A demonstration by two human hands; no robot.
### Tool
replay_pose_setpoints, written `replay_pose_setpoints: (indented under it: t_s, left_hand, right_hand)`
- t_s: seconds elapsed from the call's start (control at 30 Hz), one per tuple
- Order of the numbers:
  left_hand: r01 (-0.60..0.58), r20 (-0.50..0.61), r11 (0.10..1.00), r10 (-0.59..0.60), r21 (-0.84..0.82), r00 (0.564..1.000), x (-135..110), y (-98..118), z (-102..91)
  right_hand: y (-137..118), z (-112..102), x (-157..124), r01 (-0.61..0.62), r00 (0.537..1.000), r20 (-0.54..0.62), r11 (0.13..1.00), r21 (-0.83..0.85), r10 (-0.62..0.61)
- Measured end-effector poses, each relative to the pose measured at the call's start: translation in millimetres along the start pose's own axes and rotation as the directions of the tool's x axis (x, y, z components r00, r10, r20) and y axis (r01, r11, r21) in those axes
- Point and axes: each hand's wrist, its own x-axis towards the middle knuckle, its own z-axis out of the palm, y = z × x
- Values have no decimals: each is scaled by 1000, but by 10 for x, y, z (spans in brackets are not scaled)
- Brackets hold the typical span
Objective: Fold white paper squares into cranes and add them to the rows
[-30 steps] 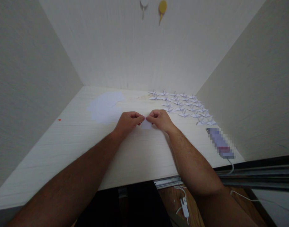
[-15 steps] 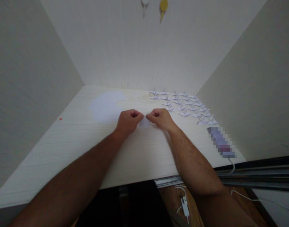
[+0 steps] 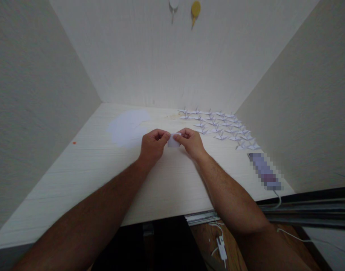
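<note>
A small folded piece of white paper [image 3: 173, 140] is pinched between both hands just above the pale wooden desk [image 3: 84, 162]. My left hand [image 3: 152, 145] grips its left edge with curled fingers. My right hand [image 3: 190, 142] grips its right edge the same way. Both thumbs and forefingers press on the paper. A loose stack of white paper sheets [image 3: 127, 127] lies on the desk behind my left hand.
Several folded white paper cranes [image 3: 217, 126] stand in rows at the back right of the desk. A blurred oblong object [image 3: 264, 171] with a white cable lies at the right edge. Walls close in on three sides. White and yellow hooks [image 3: 195, 9] hang above.
Both hands have lifted the folded paper slightly off the desk and drawn closer together; the paper now shows between the fingertips instead of lying under them.
</note>
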Motion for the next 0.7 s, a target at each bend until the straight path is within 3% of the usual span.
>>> replay_pose_setpoints:
  t_s: [0.7]
  left_hand:
    - [-47, -38, 993, 51, 109, 998, -5, 23, -27]
  right_hand:
    - [7, -50, 21, -15, 1000, -22, 1000, -8, 14]
